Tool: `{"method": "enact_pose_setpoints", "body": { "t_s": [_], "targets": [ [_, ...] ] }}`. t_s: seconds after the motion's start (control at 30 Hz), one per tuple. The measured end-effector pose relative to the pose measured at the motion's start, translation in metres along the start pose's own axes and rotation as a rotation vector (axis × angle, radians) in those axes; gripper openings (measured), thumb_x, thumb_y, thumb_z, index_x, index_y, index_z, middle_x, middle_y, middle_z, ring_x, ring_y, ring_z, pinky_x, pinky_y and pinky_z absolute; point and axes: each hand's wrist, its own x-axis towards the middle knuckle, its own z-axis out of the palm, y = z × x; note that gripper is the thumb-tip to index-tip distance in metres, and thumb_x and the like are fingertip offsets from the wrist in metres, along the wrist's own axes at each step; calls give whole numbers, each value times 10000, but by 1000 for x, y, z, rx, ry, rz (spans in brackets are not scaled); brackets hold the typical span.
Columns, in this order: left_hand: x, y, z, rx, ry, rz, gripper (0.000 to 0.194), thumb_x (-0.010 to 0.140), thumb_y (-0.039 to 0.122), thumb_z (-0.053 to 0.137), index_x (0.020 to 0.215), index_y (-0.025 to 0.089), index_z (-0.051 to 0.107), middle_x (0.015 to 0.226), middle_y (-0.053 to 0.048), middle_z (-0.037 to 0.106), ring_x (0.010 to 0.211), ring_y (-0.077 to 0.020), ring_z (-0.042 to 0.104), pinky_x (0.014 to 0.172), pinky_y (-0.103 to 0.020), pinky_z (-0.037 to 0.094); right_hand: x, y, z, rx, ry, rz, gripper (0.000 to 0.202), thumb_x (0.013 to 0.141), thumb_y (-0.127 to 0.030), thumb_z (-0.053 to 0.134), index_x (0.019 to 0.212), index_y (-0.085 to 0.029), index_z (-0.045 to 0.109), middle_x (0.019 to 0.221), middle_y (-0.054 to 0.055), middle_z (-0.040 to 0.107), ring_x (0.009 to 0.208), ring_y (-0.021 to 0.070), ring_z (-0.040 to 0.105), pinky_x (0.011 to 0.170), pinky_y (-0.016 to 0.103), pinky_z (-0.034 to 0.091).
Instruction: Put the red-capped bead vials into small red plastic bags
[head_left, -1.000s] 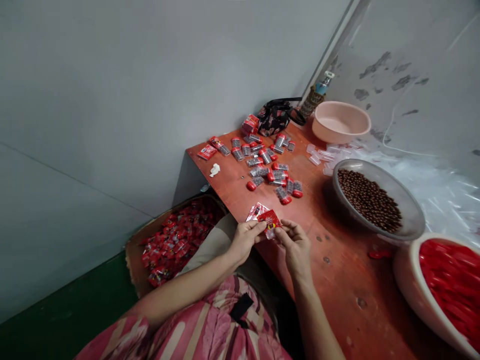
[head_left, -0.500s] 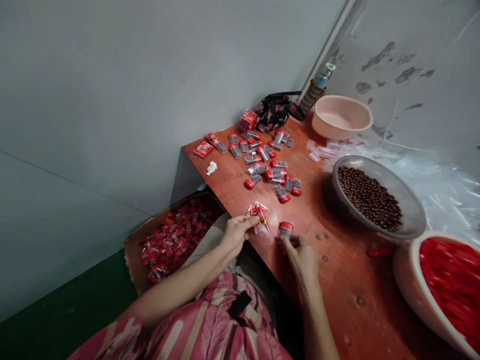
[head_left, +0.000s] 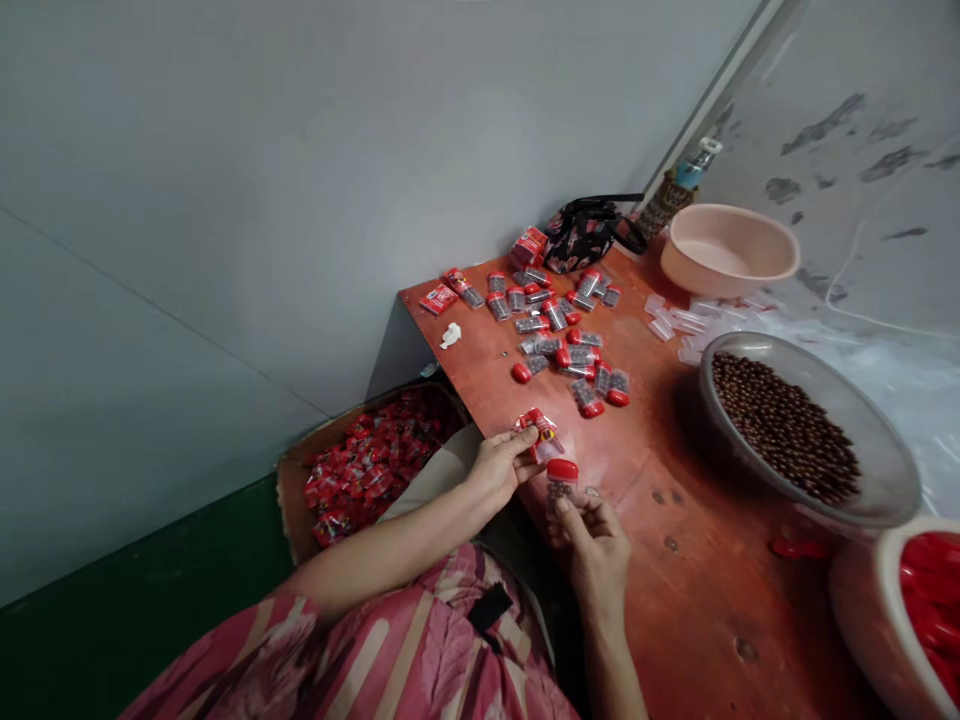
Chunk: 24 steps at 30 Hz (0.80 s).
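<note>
My left hand (head_left: 499,468) pinches a red printed wrapper (head_left: 541,436) with clear plastic parts at the table's near edge. Close beside it on the right, my right hand (head_left: 592,535) grips a small clear container (head_left: 561,480) of dark balls by its lower end, red cap up. The container's cap is near the wrapper. Farther back on the red table (head_left: 637,450) lie several similar red-capped containers (head_left: 577,357), most on their sides. One near the far left corner is partly in a red wrapper (head_left: 455,280).
Right: a grey bowl of brown balls (head_left: 787,425), a tub of red caps (head_left: 862,600), a pink basin (head_left: 727,250) and clear empty containers (head_left: 690,318). Back: a dark floral bag (head_left: 581,235) and a bottle (head_left: 675,195). Below left: a box of red wrapped packs (head_left: 375,465).
My right hand has brought the container up and left, close to the wrapper in my left hand. The camera view has turned, so the table sits farther right and the tub is more cut off.
</note>
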Motion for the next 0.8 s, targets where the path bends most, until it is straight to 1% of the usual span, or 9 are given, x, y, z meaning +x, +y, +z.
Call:
{"method": "enact_pose_setpoints", "body": {
  "t_s": [0.13,0.37,0.53,0.7,0.8],
  "targets": [
    [-5,-3,5,11,-7,9,183,625,195,738,713,88,617,673,-50,638,588,-130,595,583,-262,507,3,-3,4,-8,20,-27,310,640,-373,721,814,-168,566,639,-12,628,492,110,559,430,202,450],
    [-6,-3,7,78,-44,18,279,579,266,771,726,85,618,671,-52,635,556,-126,589,553,-254,483,8,2,0,-6,-51,-50,281,665,-361,704,828,-177,569,661,-6,634,499,122,557,424,212,441],
    [-7,1,8,156,-115,23,294,606,310,751,739,84,618,690,-63,639,579,-135,598,571,-267,492,13,0,-4,-22,-76,-60,286,661,-363,706,823,-169,573,647,0,632,506,130,559,438,221,439],
    [-4,2,7,185,-114,4,298,608,304,750,762,81,627,681,-56,636,553,-123,594,562,-255,491,17,-4,-9,-57,-145,-86,269,677,-364,693,831,-171,588,635,-6,611,513,129,534,441,222,419],
    [-2,1,7,206,-144,5,283,626,296,739,775,82,630,694,-57,640,570,-124,600,572,-257,501,20,-5,-11,-55,-171,-101,249,689,-347,687,829,-168,585,636,-7,601,513,120,523,437,213,412]
  ]
}}
